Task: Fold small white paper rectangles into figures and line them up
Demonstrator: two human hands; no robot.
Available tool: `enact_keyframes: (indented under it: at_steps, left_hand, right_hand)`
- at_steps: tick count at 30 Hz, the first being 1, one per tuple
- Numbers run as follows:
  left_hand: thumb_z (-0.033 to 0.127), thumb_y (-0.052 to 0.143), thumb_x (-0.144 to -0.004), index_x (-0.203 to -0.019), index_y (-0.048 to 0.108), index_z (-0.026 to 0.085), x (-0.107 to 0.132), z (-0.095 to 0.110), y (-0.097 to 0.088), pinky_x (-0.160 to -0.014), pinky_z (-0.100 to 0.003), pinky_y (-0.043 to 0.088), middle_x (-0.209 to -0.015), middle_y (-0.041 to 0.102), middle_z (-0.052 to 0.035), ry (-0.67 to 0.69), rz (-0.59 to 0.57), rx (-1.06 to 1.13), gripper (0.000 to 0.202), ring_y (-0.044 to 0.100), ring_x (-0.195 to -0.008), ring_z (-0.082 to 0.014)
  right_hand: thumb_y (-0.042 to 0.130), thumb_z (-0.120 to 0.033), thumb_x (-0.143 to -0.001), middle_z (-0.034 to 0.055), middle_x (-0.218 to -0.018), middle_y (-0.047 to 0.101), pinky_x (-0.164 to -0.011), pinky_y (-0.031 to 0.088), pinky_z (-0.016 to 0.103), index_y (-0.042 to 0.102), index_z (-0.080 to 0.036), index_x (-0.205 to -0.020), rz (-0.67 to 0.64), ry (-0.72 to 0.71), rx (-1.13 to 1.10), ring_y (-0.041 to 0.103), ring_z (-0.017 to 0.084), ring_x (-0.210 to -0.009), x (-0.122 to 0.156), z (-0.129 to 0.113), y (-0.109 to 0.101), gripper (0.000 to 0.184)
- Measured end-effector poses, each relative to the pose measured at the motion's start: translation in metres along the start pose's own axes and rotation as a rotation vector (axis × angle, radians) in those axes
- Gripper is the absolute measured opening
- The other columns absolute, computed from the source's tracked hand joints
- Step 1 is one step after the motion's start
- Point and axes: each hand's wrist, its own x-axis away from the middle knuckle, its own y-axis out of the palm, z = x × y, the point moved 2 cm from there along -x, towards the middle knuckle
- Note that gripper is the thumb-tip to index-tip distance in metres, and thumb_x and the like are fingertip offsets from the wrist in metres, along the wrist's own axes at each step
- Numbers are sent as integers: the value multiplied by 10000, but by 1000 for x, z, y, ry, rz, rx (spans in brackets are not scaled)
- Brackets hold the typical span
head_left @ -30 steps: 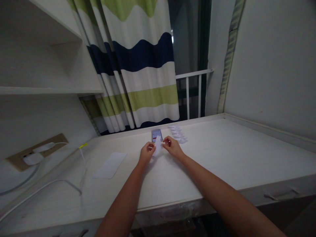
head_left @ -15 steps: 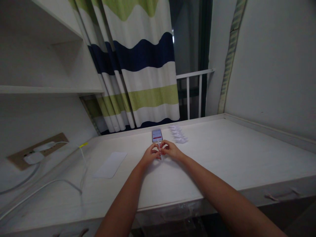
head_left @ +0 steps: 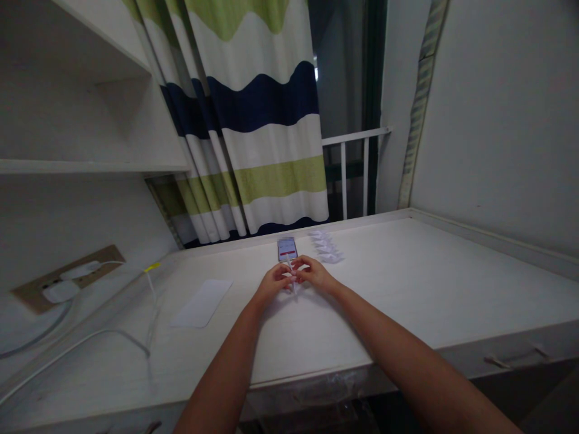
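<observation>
My left hand and my right hand meet fingertip to fingertip over the white desk, both pinching a small white paper piece folded into a narrow upright strip. Just beyond my fingers a phone lies flat with its screen lit. To the right of the phone sits a short row of small folded white paper shapes. A flat white paper sheet lies on the desk to the left of my left hand.
A wall socket at the left holds white plugs, and a white cable trails across the desk's left end. Shelves hang above the left side. A striped curtain and a white railing stand behind the desk.
The paper, held open and wide between my hands a second ago, is now folded into a thin strip. My hands have come together until the fingertips touch.
</observation>
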Motion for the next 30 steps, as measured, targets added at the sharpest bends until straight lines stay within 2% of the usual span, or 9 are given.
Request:
enact_keyframes:
  at_steps: [9, 18, 23, 26, 30]
  left_hand:
    - [307, 719, -500, -709, 476, 154, -1, -1, -1, -512, -241, 454, -734, 570, 2, 0, 2, 7, 355, 578, -635, -131]
    - [332, 712, -492, -727, 476, 162, -2, -3, -7, -498, -247, 464, -810, 554, -15, -1, 67, -2, 374, 577, -644, -133]
    - [334, 704, -506, -763, 473, 165, -2, -6, -5, -512, -251, 475, -913, 554, -42, 14, 93, -40, 385, 586, -640, -124]
    - [312, 702, -511, -796, 482, 161, -1, -6, 2, -528, -261, 485, -968, 542, -56, 22, 54, -73, 391, 581, -609, -107]
    - [252, 674, -539, -827, 485, 159, 0, -6, 8, -529, -250, 488, -1020, 511, -68, 48, 11, -110, 357, 573, -606, -96]
  right_hand:
    - [638, -322, -615, -3, -756, 555, -474, 456, 218, 520, -158, -868, -6, 2, 7, 555, 75, -494, 0, -2, -1, 324]
    - [594, -269, -640, 1, -760, 567, -493, 475, 223, 521, -167, -881, 41, 6, 22, 558, 79, -513, -1, -3, -2, 272]
    - [521, -157, -648, 2, -782, 569, -472, 438, 199, 519, -170, -872, 79, -12, 232, 528, 72, -511, 1, 2, -4, 224]
    - [506, -113, -627, 0, -732, 580, -524, 420, 209, 525, -166, -839, 95, -48, 393, 521, 96, -567, 3, 2, -4, 219]
    - [495, -97, -614, -2, -707, 585, -583, 401, 231, 516, -169, -824, 138, -57, 472, 514, 125, -626, 5, -2, -2, 223]
